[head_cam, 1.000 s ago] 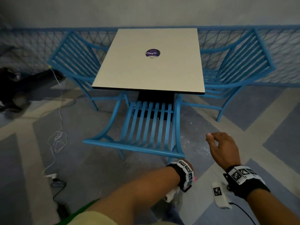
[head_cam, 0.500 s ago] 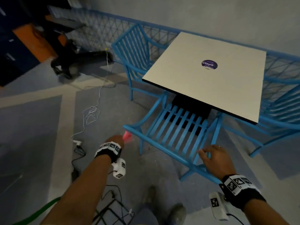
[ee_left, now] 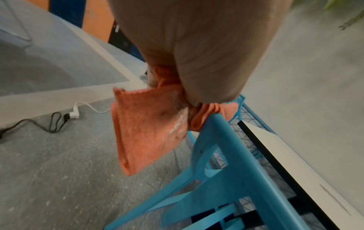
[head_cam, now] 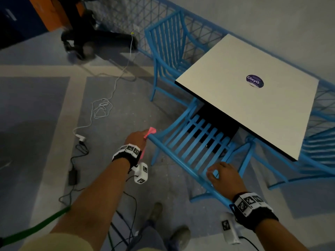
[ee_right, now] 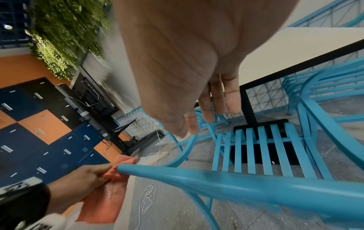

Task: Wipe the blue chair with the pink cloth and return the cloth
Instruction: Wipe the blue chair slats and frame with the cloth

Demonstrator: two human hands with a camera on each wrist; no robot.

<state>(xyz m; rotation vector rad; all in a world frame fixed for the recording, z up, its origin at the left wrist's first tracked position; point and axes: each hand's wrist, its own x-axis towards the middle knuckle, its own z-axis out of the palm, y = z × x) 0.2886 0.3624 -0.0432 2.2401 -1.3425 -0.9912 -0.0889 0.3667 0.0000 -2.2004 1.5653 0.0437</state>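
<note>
The blue chair point(head_cam: 192, 142) is pushed under the table with its slatted back toward me. My left hand point(head_cam: 136, 140) grips the pink cloth point(head_cam: 151, 132) and holds it against the left end of the chair's top rail. In the left wrist view the cloth point(ee_left: 149, 132) is bunched on the rail end point(ee_left: 220, 124), with a flap hanging down. My right hand point(head_cam: 223, 178) hovers at the right part of the rail. In the right wrist view its fingers point(ee_right: 214, 99) are relaxed and hold nothing, just above the rail point(ee_right: 236, 179).
A white square table point(head_cam: 253, 115) stands over the chair seat. More blue chairs point(head_cam: 168, 48) point(head_cam: 319, 151) flank it, and a blue mesh fence point(head_cam: 126, 19) runs behind. A white cable point(head_cam: 101, 109), a black adapter point(head_cam: 72, 176) and a dark wheeled base point(head_cam: 87, 42) lie on the floor at left.
My left hand rose from near my body and carried the cloth to the rail's left end. My right hand came down to the rail. My view swung left.
</note>
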